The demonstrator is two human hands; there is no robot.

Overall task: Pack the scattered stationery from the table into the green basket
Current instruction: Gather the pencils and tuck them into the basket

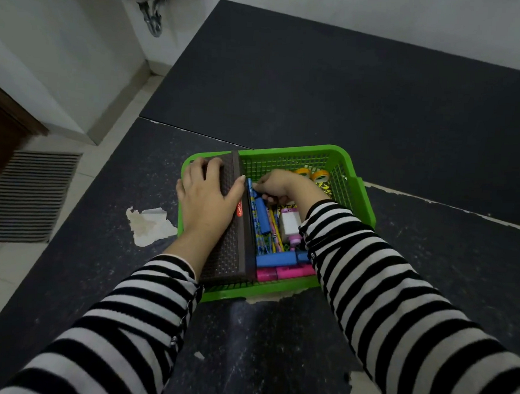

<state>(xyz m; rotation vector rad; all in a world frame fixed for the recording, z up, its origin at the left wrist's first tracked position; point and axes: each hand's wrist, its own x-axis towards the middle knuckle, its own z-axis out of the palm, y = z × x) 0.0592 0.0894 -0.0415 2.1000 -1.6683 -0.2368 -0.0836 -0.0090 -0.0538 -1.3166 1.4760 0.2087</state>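
Note:
The green basket (355, 195) stands on the dark table (348, 96). Along its left side lies a brown textured book (230, 252), tilted on its edge; my left hand (207, 198) lies flat on its cover with the thumb over the spine. My right hand (279, 184) reaches into the basket, its fingers closed on the top of a blue pen (250, 187). Beside it lie a blue marker (263, 216), patterned pencils (273, 232), a white and pink correction tape (290, 225), a blue highlighter (276, 260) and pink highlighters (288, 272). Two yellow tape rolls (312, 175) sit at the far end.
The table's dark covering is peeling, with a torn pale patch (148, 225) left of the basket and another (363, 392) near my right sleeve. The table's left edge drops to a tiled floor with a striped mat (27, 196). A sink pipe (153, 16) hangs at far left.

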